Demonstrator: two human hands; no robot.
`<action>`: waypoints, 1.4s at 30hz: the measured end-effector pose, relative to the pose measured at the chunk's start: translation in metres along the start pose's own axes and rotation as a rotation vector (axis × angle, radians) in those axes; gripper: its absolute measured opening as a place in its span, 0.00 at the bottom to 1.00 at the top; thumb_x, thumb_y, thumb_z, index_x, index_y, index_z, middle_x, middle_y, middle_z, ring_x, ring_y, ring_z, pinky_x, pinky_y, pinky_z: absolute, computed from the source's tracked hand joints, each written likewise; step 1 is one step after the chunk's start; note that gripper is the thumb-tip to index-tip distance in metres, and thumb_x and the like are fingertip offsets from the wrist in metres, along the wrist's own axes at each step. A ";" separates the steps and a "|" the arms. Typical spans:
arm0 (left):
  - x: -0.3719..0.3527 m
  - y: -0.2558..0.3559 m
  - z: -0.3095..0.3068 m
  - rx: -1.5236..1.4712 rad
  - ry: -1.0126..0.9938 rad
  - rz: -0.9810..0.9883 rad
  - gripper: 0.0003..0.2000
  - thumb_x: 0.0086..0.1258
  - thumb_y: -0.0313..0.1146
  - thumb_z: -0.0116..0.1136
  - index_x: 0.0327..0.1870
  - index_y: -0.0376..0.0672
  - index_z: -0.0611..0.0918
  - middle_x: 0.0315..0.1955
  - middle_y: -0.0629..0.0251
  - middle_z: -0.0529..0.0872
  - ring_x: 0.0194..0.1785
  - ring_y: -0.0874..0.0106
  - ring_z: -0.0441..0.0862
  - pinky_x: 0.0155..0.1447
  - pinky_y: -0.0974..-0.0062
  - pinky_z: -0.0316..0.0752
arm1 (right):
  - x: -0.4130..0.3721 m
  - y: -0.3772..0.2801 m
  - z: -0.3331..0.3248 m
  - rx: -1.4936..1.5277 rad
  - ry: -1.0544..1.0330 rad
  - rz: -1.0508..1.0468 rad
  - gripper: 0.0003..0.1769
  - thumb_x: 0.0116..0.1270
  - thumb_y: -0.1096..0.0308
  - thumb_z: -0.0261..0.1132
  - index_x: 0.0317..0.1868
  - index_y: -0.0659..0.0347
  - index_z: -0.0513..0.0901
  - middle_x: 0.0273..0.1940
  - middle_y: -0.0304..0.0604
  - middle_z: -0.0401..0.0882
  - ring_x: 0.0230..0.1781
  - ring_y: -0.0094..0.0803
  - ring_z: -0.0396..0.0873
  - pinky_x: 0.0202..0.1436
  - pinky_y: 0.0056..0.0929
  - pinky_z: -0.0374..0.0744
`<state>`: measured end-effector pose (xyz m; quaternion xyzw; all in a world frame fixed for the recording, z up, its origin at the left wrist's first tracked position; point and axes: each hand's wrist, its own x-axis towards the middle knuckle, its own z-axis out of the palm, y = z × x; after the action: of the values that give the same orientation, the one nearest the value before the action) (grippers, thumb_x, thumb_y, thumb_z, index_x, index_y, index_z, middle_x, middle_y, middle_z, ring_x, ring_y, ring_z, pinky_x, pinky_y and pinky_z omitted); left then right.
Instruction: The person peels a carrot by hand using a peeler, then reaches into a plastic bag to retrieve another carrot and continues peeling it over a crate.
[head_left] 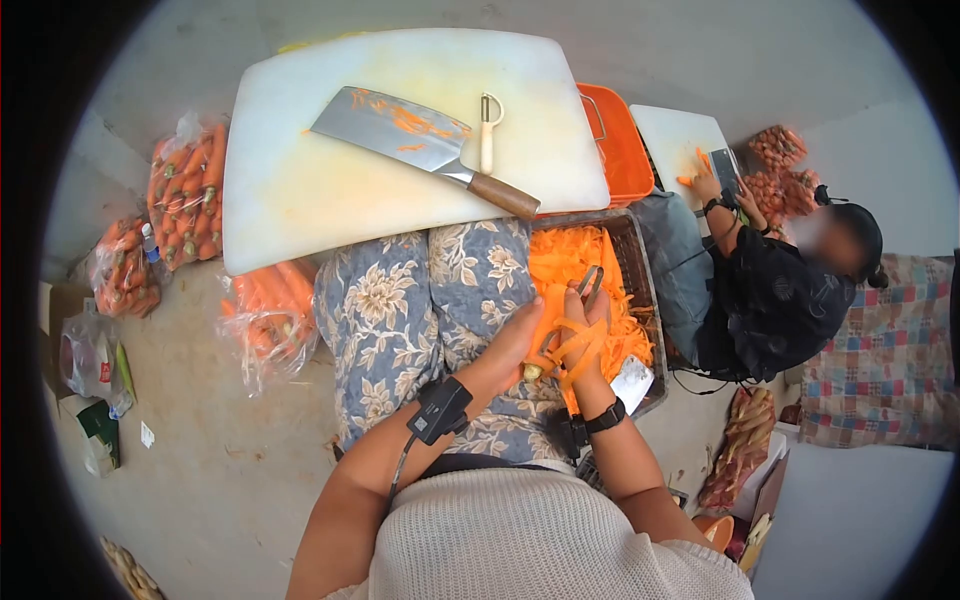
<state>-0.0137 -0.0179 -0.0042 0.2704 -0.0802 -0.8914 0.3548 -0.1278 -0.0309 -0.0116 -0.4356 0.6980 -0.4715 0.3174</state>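
Note:
Over the dark crate [655,340] of orange carrot peels [570,245], my left hand [517,340] is wrapped round a carrot [548,308], whose stem end [531,372] shows below the fingers. Just beside it, my right hand [592,335] grips a peeler [591,284] with its metal head pointing up. Long strips of peel hang over the fingers of this hand. Above both hands, on a white cutting board [290,180], lie a cleaver [400,130] with a wooden handle and bits of carrot on its blade, and a second peeler [488,135].
Bags of carrots [190,195] stand at the left, one bag [268,310] close by my leg. An orange bin [620,150] sits behind the crate. At the right, a co-worker [790,280] cuts carrot on another board [665,135] with a cleaver.

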 end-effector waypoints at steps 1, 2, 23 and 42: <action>0.000 0.002 0.001 0.014 0.013 -0.009 0.23 0.72 0.49 0.33 0.60 0.44 0.62 0.51 0.62 0.73 0.50 0.70 0.75 0.47 0.72 0.75 | 0.003 0.003 0.000 -0.040 0.015 0.010 0.09 0.64 0.66 0.53 0.37 0.63 0.68 0.31 0.37 0.69 0.28 0.19 0.69 0.30 0.19 0.69; 0.001 0.002 0.001 0.027 0.027 -0.017 0.23 0.72 0.48 0.33 0.60 0.43 0.62 0.50 0.62 0.73 0.50 0.71 0.75 0.47 0.73 0.75 | 0.005 0.006 0.000 -0.079 0.028 0.019 0.09 0.63 0.65 0.54 0.37 0.63 0.68 0.29 0.35 0.69 0.27 0.18 0.68 0.28 0.19 0.69; 0.010 -0.009 -0.005 0.119 0.103 -0.046 0.19 0.71 0.47 0.36 0.51 0.40 0.65 0.30 0.61 0.76 0.27 0.71 0.79 0.30 0.76 0.75 | 0.073 0.040 -0.015 0.060 -0.154 0.390 0.15 0.61 0.57 0.53 0.32 0.62 0.72 0.23 0.39 0.69 0.18 0.28 0.69 0.25 0.21 0.68; 0.002 -0.004 -0.006 -0.177 0.032 -0.041 0.23 0.66 0.54 0.44 0.51 0.43 0.70 0.37 0.61 0.79 0.38 0.69 0.79 0.35 0.69 0.77 | 0.006 0.026 -0.053 0.305 0.076 0.302 0.17 0.62 0.63 0.56 0.46 0.64 0.64 0.42 0.45 0.67 0.43 0.35 0.75 0.38 0.35 0.78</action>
<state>-0.0142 -0.0162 -0.0116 0.2535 0.0102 -0.8977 0.3603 -0.1837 -0.0118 -0.0171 -0.2548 0.6873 -0.5348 0.4204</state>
